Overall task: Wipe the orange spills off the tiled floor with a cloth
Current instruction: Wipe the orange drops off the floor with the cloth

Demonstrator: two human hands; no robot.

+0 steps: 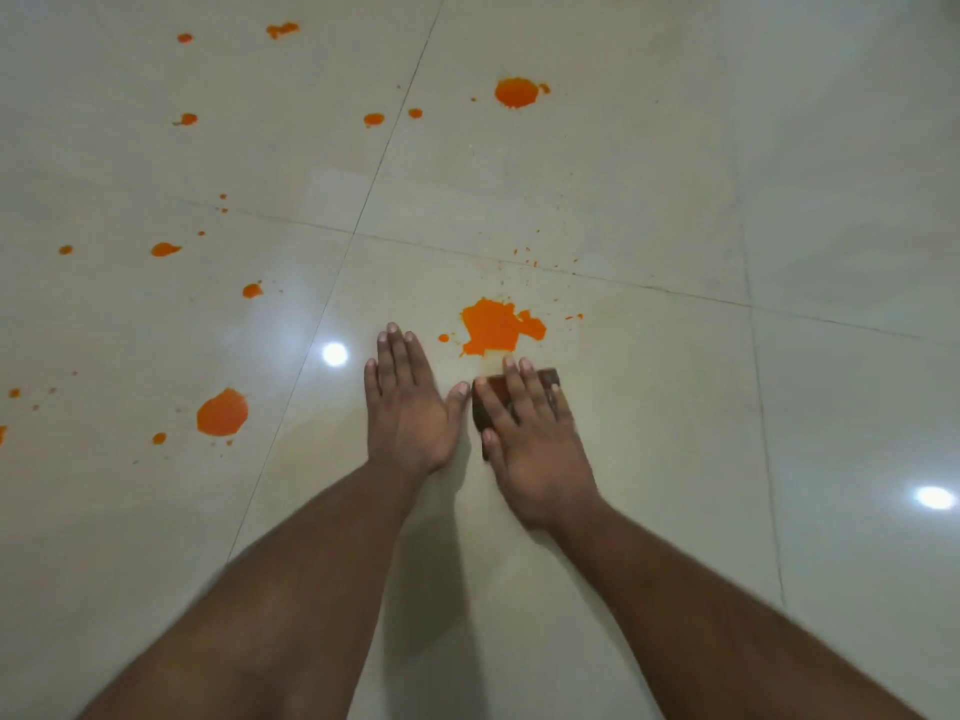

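A small dark brown folded cloth lies on the pale tiled floor, mostly covered by my right hand, which presses flat on it with straight fingers. My left hand rests flat on the bare tile just left of it, fingers straight. A large orange spill lies just beyond the cloth, a faint yellowish smear below it. Other orange spills include a round one farther off and a big one at the left.
Several small orange drops are scattered across the left tiles, up to the far edge. Tiny specks dot the grout line beyond the large spill. Ceiling lights reflect on the glossy floor.
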